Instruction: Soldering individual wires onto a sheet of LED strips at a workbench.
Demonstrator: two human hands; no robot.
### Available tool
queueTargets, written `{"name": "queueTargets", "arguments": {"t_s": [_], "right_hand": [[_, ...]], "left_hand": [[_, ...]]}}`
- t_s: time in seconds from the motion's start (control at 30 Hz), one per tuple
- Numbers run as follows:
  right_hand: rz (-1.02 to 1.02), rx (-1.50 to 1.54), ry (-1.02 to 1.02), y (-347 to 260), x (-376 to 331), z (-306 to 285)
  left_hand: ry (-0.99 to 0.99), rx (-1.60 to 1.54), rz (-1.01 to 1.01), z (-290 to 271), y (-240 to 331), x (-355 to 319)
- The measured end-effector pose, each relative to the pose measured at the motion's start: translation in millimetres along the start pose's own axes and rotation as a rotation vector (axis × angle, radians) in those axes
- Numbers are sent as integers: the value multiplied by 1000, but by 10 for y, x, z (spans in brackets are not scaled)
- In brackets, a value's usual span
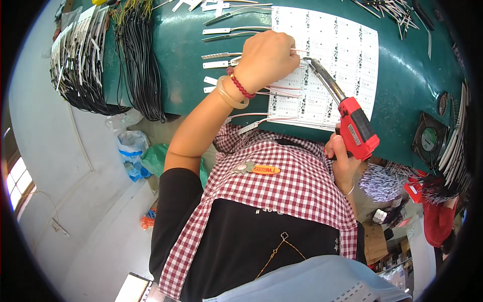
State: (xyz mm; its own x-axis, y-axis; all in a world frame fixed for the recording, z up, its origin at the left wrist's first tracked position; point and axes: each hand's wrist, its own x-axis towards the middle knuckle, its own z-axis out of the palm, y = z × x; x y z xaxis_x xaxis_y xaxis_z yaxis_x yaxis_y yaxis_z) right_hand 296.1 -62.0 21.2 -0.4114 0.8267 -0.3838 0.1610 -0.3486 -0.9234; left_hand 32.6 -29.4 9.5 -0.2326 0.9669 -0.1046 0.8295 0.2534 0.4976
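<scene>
A white panel of circuit boards point(362, 60) with rows of small black marks lies on the green table. Over its left part my left hand point(269, 55) is closed in a pinch, and a thin pinkish wire point(300, 50) sticks out past the fingertips. My right hand point(344, 158) grips a red soldering gun point(357, 126) near the front edge of the panel. The gun's dark tip point(306, 59) points to the panel, close beside my left fingers; contact cannot be made out. Several wires with white strip ends point(216, 31) stick out from the panel's left side.
At the left hang a bundle of black cables point(143, 65) and a row of white strips point(83, 45) with black wires. Loose leads point(395, 15) lie far right. A black fan point(427, 138) sits by the right edge. Plastic bags point(133, 151) are below the table.
</scene>
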Motion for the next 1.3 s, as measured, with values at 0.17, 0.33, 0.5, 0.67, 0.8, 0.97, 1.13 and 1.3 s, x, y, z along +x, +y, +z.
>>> {"name": "queueTargets", "arguments": {"t_s": [0.17, 0.33, 0.5, 0.67, 0.8, 0.97, 1.13, 1.3], "right_hand": [[-43, 20, 7, -48, -14, 26], [13, -5, 5, 30, -29, -18], [-11, 6, -56, 52, -8, -29], [-27, 112, 54, -56, -17, 82], [-3, 36, 28, -14, 6, 61], [-8, 30, 4, 44, 4, 18], [-44, 159, 82, -87, -10, 71], [-55, 381, 29, -150, 53, -32]], "left_hand": [[-34, 26, 9, -21, 1, 22], [-47, 28, -8, -22, 17, 20], [-38, 34, -32, -15, 42, 22], [-23, 22, -16, -14, 39, 21], [-28, 35, -22, -13, 41, 43], [-14, 42, -18, 23, 50, 56], [-35, 52, -36, 24, 67, 70], [-33, 68, -33, 28, 42, 80]]}}
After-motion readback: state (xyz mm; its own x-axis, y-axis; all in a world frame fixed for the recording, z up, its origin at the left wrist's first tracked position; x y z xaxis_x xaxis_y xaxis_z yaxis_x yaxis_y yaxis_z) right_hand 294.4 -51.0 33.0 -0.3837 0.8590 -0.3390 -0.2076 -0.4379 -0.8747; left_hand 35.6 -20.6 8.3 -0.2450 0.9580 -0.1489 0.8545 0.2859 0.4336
